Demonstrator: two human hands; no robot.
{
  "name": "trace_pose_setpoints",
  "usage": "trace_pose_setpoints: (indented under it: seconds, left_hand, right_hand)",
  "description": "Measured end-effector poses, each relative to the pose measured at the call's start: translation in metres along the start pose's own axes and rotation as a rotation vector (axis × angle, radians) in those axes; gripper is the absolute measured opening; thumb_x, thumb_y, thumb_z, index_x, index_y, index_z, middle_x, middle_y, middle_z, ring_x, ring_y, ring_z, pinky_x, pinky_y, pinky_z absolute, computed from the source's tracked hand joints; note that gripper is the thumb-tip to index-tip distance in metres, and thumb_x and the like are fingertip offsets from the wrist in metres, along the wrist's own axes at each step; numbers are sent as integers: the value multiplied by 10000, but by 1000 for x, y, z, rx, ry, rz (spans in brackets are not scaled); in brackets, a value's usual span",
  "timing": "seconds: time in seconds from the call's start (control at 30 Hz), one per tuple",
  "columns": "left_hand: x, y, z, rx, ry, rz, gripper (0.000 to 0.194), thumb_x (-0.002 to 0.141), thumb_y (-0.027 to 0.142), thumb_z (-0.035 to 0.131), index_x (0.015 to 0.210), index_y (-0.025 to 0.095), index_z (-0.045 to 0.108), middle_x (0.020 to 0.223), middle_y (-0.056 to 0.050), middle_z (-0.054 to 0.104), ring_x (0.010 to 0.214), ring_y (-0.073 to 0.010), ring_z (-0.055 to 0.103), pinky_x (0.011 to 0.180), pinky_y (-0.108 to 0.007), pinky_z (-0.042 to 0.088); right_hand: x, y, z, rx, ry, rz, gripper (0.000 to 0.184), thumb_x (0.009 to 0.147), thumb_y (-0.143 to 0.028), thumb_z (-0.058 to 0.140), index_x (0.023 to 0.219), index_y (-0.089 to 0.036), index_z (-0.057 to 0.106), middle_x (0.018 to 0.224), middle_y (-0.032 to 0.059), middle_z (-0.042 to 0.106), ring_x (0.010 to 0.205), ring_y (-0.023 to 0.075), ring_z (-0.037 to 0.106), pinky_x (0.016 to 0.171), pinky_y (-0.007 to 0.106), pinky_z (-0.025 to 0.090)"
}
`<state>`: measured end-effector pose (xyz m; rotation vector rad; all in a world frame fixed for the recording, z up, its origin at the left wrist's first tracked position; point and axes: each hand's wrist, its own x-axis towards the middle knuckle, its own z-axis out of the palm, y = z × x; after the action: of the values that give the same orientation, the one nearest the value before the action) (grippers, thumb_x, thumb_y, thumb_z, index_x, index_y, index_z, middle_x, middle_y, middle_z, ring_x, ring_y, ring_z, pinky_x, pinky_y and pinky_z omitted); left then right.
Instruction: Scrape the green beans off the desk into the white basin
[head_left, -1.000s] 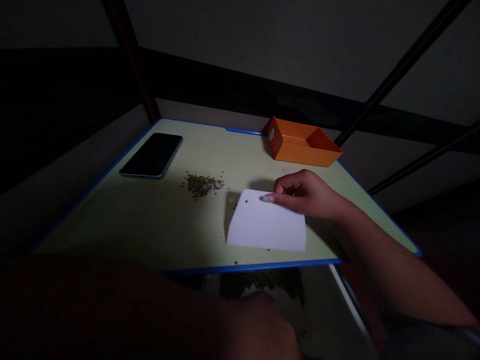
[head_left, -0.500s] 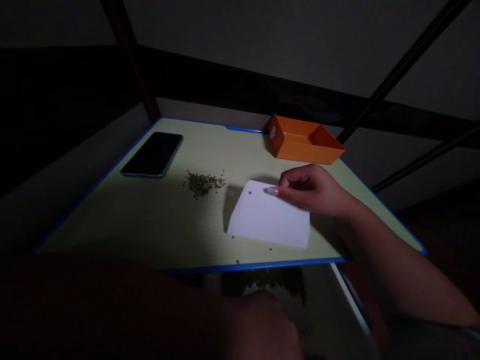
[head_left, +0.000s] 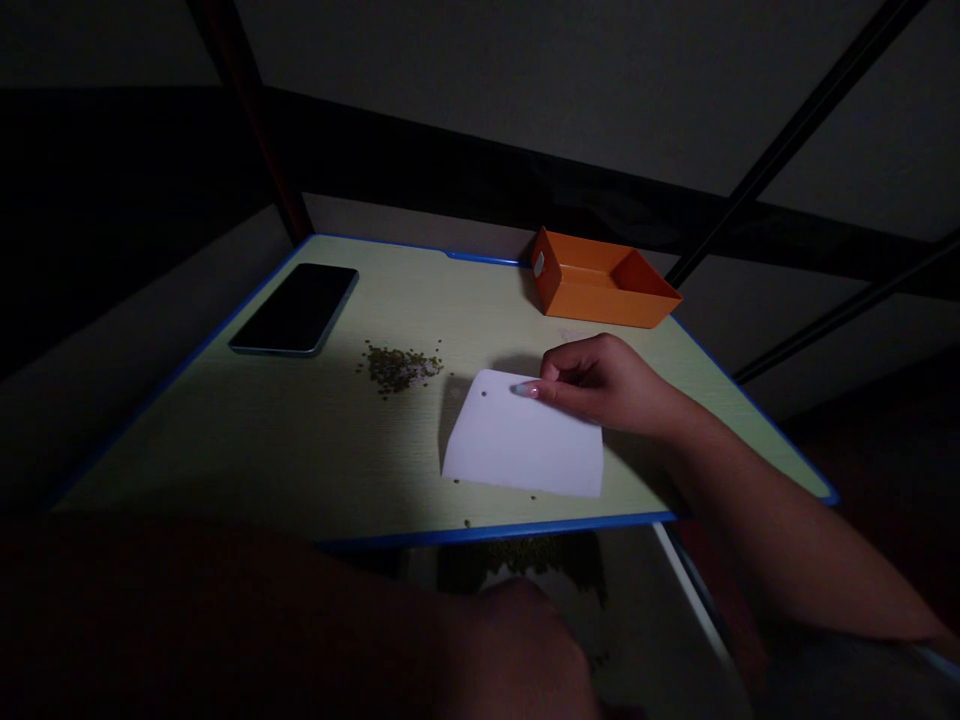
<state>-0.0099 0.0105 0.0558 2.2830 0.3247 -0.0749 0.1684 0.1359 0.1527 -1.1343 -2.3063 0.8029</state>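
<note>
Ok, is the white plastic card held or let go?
Held: the white plastic card has the fingers of the right hand closed on its top edge. Whether it clears the blue-edged desk, I cannot tell.

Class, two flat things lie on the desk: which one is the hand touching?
The white card, touched by the right hand; the black phone lies away from it, past the beans.

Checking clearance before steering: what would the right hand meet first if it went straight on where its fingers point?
Beyond the white rectangular card under its fingers, the right hand would probably meet a small heap of green seeds first, though depth is unclear from here.
</note>
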Motion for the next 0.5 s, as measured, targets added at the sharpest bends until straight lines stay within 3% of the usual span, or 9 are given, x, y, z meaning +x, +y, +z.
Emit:
trace_pose_setpoints:
  seconds: [0.1,0.2,0.33,0.43,0.5]
  left_hand:
    - [-1,2,-7,86,-84,88,288,722,179,640,1002,239,676,531,33,547,599,-209,583,695,-383,472]
    - [0,7,-13,145,-119,103,392,712,149,607,1095,216,655,552,17,570,599,-225,586,681,-390,467]
    - [3,15,-22,171,-139,101,305,753,191,621,1053,201,671,620,-6,622,638,-221,602,689,-381,466]
    - [5,21,-27,174,-131,69,224,863,277,531,998,210,696,644,-39,651,637,-229,613,629,-355,452]
    - [6,24,-28,150,-74,19,231,880,306,512,930,210,716,589,-45,641,582,-228,604,559,-332,421]
  right_hand:
    - [-1,-3,1,-97,18,-44,460,827,-517,604,569,-150,503,483,-57,362,460,49,296,448,223,192]
    - [-2,-7,0,-195,16,-84,452,845,-510,585,583,-148,523,479,-57,367,455,50,297,463,230,192]
    - [-3,-8,-1,-227,-43,-152,455,866,-527,551,628,-140,580,489,-50,399,466,55,311,482,231,207]
    - [-3,-7,-2,-230,-70,-202,457,870,-532,546,640,-139,592,493,-50,404,466,57,324,490,228,218]
    - [-3,-6,-2,-248,-81,-216,453,880,-523,533,646,-140,593,497,-46,410,468,60,334,494,227,220]
